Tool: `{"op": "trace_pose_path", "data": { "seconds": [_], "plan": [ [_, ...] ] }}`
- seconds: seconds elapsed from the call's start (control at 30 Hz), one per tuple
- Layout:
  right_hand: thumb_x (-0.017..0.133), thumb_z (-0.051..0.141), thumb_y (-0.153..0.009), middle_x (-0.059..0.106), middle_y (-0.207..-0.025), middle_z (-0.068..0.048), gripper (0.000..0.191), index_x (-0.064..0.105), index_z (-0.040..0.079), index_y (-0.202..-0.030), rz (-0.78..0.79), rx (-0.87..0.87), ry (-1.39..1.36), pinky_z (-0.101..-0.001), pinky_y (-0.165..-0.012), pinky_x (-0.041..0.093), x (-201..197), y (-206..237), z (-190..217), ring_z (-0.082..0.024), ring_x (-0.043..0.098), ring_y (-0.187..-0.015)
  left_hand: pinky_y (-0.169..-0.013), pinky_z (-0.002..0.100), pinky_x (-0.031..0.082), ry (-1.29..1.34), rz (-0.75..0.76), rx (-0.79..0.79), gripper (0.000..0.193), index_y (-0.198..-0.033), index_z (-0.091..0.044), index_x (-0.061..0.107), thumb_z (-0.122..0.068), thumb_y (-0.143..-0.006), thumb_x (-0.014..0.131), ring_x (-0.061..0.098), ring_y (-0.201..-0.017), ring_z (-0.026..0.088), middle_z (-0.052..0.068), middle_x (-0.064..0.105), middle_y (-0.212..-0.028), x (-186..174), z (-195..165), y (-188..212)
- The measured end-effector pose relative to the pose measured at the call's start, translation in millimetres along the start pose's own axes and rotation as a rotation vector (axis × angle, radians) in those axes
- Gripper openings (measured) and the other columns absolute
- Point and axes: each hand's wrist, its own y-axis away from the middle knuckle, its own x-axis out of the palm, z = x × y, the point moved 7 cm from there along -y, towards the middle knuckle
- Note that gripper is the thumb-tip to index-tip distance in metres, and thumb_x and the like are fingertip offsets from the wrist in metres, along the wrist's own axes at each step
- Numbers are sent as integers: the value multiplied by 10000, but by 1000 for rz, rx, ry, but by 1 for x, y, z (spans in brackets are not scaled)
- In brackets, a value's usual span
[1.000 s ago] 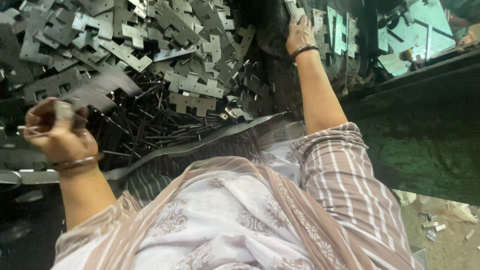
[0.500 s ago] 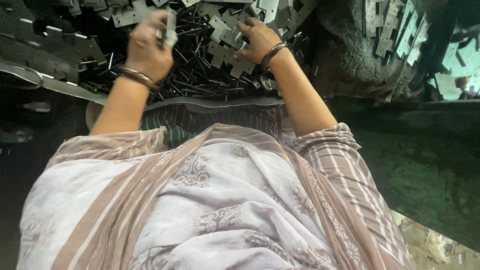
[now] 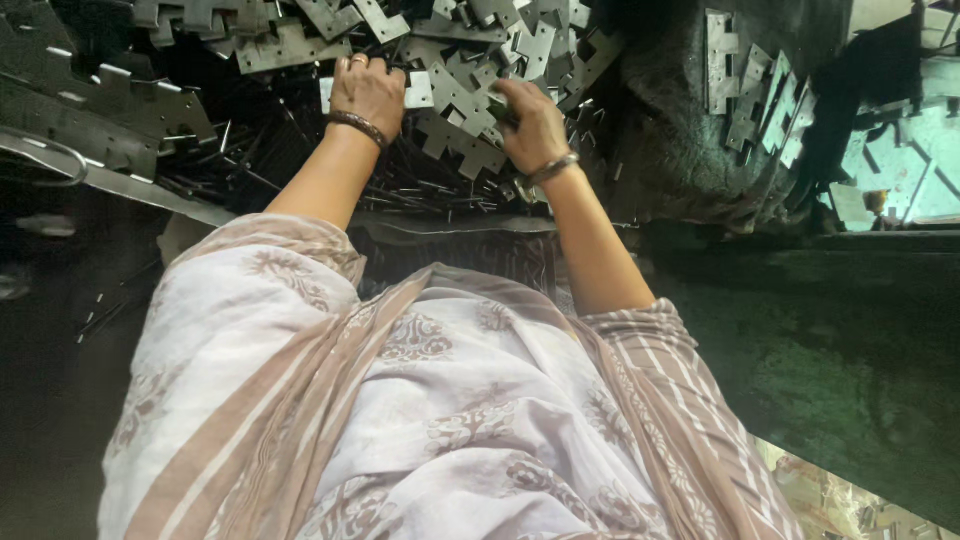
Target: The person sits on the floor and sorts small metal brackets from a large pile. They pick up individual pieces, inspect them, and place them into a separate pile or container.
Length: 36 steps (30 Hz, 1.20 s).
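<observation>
Much of the scene is hidden: the near part is filled by a pale patterned shawl (image 3: 420, 400), and the fingertips of both hands are covered by metal or by the hands themselves. The left hand (image 3: 368, 90) is seen from the back, curled over a flat light metal plate (image 3: 415, 92), which is gripped; only the two ends of the plate are shown, at the left and right of the hand, so its long axis is judged to run left to right. A dark bangle (image 3: 358, 126) is worn on this wrist. The right hand (image 3: 533, 125), just to the right, is laid on the pile of notched grey metal plates (image 3: 470, 60), with the fingers bent into the pieces; whether one piece is really clasped cannot be told. A metal bangle (image 3: 548, 170) is seen on its wrist. Under the plates, thin dark metal rods (image 3: 300, 170) are heaped, pointing in many directions. At the far right, more notched plates (image 3: 745, 95) are stacked on a dark block, partly in shadow and hard to make out.
</observation>
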Motion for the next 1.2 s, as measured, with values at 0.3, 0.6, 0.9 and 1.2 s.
{"op": "trace_pose_path", "data": {
  "seconds": [0.3,0.6,0.9,1.2],
  "plan": [
    [830,76,-789,752,-980,-155,335,738,61,-1111,4,282,-74,-367,-795,604,-44,57,-17,-299,764,-910,-956,442,450,-54,7,6,197,-961,-111,754,-170,-978,566,653,-1053,286,99,723,-1018,-25,8,32],
    [793,-39,-711,747,-1070,-168,416,728,21,-1117,-172,-39,154,-387,-848,606,-44,72,-22,-320,729,-970,-874,350,540,2164,-160,-422,89,-1121,-45,612,-75,-1199,583,613,-902,177,73,650,-997,-33,75,97],
    [822,-56,-839,717,-1117,-137,437,657,39,-1233,-332,274,-648,-326,-883,630,-27,51,2,-220,728,-1006,-1000,399,546,2622,200,-495,722,-1443,-173,486,125,-785,492,617,-1289,301,106,633,-1387,-68,-51,82],
    [652,-52,-891,521,-1423,-299,637,476,29,-1498,151,-234,-276,-406,-935,579,27,71,84,-406,637,-1179,-759,451,533,2617,459,-886,644,-1110,-26,642,-652,-965,680,661,-902,325,136,694,-984,14,-103,76]
  ]
}}
